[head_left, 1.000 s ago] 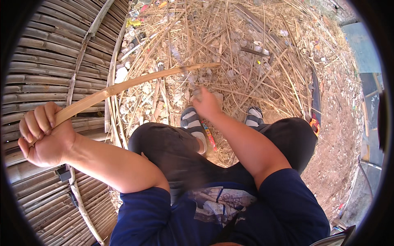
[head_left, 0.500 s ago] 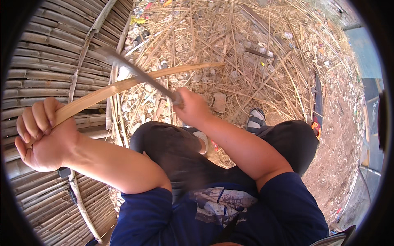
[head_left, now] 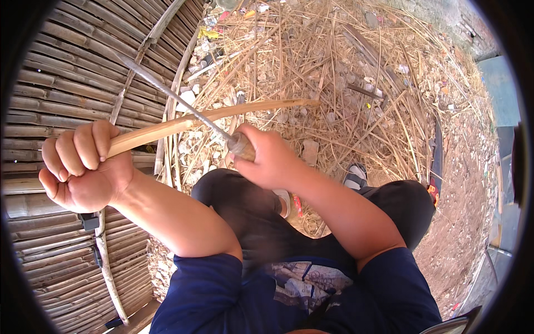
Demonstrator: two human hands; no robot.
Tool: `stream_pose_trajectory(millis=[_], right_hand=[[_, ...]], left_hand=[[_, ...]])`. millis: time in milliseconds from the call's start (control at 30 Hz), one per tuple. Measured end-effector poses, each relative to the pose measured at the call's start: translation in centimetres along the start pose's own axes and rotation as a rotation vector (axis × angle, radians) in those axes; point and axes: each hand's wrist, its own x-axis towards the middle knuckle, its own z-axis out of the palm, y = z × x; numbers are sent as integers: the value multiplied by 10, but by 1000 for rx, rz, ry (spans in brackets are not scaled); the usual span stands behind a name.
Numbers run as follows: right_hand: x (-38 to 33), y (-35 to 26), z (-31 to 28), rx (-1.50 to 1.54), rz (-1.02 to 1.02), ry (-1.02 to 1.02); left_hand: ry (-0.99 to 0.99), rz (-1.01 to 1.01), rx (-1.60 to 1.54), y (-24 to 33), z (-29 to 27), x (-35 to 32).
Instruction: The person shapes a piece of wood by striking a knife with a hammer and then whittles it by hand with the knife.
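My left hand [head_left: 89, 166] is wrapped round the near end of a long split bamboo strip [head_left: 157, 131]. The pale strip slants up to the right, bending slightly, and its thin far end lies over the littered ground. In my right hand [head_left: 268, 157] is the wooden handle of a long knife [head_left: 177, 96]. Its narrow grey blade points up and left, seen nearly edge-on, and crosses the strip around the middle, apparently against it. My left palm partly faces upward, with the fingers curled over the strip.
A bamboo slat wall [head_left: 67, 94] rises close on my left. Straw and bamboo shavings [head_left: 311, 67] cover the ground ahead. To the right of my knee lies a handsaw [head_left: 436, 161] with a red and orange handle. Blue-grey panels [head_left: 500, 92] stand at the far right.
The knife handle has come slightly nearer to me, and the blade is flatter and less blurred. My left hand has shifted right and up in view with the strip; the whole view has also shifted.
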Motion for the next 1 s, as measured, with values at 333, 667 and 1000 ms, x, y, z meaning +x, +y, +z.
stream_pose_trajectory(millis=[333,667,1000], right_hand=[[-26,190,-32,-188,566,359],[-17,124,1,-183,24,298],[-19,166,0,-163,389,503]], left_hand=[[-33,-2,-32,-1,-15,1],[48,-41,0,1,-1,4],[272,46,109,6,-8,5]])
